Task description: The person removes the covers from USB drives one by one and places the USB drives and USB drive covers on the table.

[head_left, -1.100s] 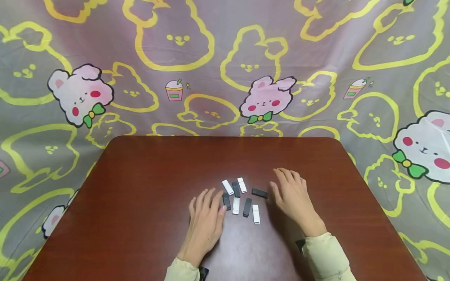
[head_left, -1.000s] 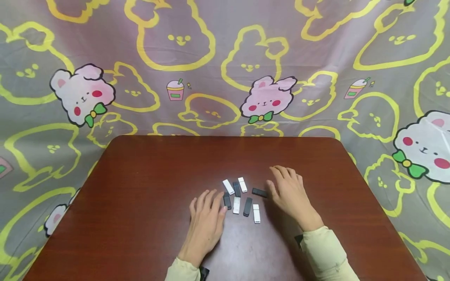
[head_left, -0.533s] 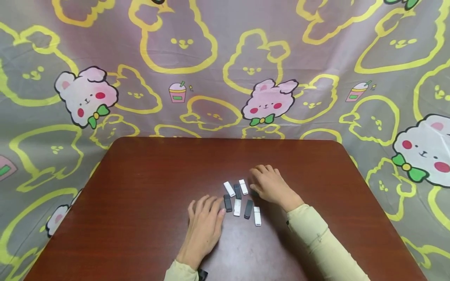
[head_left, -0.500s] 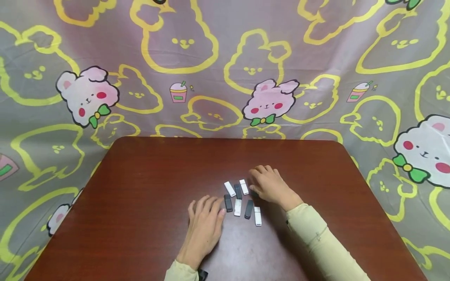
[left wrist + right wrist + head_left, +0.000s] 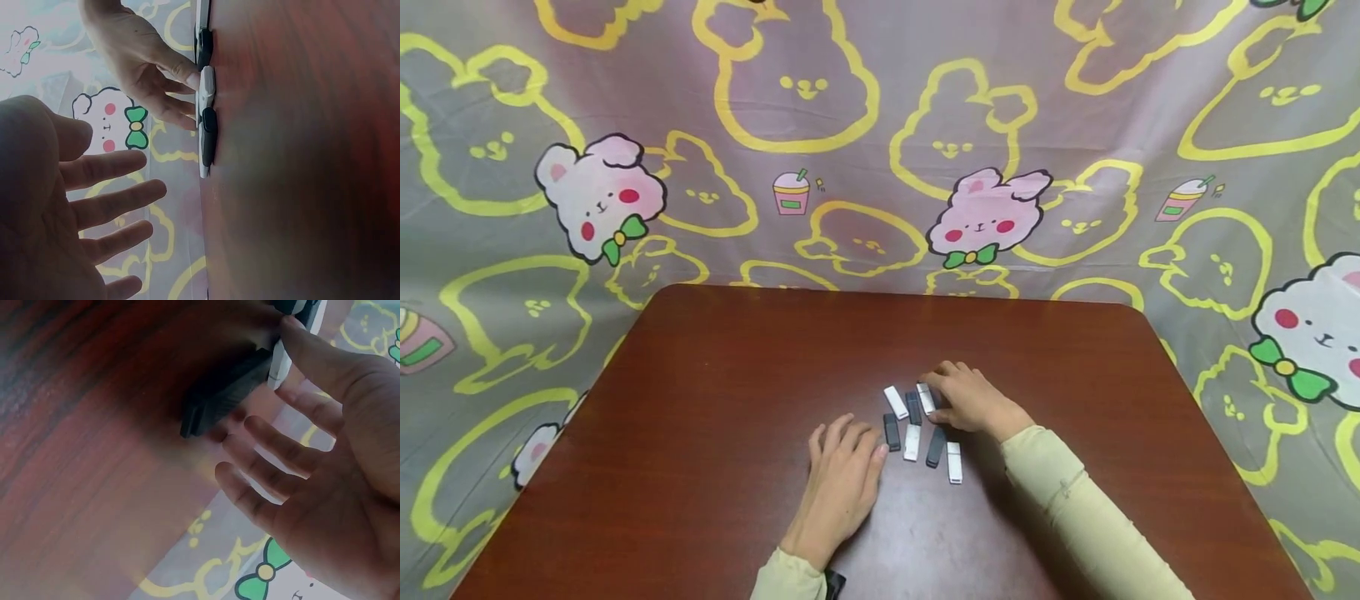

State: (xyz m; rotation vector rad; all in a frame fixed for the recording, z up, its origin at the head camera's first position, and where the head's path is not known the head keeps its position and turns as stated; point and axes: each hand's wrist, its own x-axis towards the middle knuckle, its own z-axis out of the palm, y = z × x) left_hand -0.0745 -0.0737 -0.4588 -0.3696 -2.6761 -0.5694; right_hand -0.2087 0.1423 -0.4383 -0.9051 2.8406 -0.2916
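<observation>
My right hand (image 5: 973, 402) has its thumb and index finger at the two ends of a white USB stick (image 5: 924, 398), pinching it lengthwise on the table. In the right wrist view a black USB stick (image 5: 225, 394) lies under the palm, beside that white one; the other fingers are apart from it. My left hand (image 5: 842, 483) stays at the left of the group with fingers spread and holds nothing. Its thumb is close to a black USB stick (image 5: 891, 432).
Around them lie a white stick (image 5: 896, 402), a dark stick (image 5: 913, 408), another white one (image 5: 912, 442), a dark grey one (image 5: 936, 447) and a white one (image 5: 954, 462). The brown table (image 5: 737, 358) ends at a patterned cloth (image 5: 850, 183).
My right hand has moved left over the outlying black stick, which now lies closer to the white one, and its thumb and finger now pinch that white stick. The left hand has hardly moved.
</observation>
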